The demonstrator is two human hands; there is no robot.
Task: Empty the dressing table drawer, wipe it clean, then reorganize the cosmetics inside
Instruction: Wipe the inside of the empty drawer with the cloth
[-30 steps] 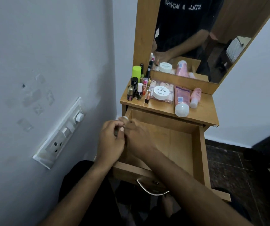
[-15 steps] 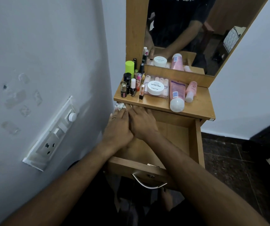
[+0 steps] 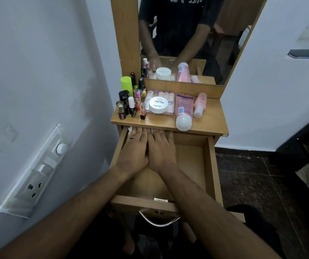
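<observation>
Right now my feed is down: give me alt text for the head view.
Both hands, left hand and right hand, press flat, side by side, at the back of the open drawer, white cloth peeking past the left fingertips. The cosmetics stand on the tabletop above.

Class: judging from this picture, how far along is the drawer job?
Emptying looks done: the open wooden drawer shows bare, cosmetics on the tabletop. Wiping is in hand: left hand and right hand press flat on white tissue. Reorganizing remains.
</observation>
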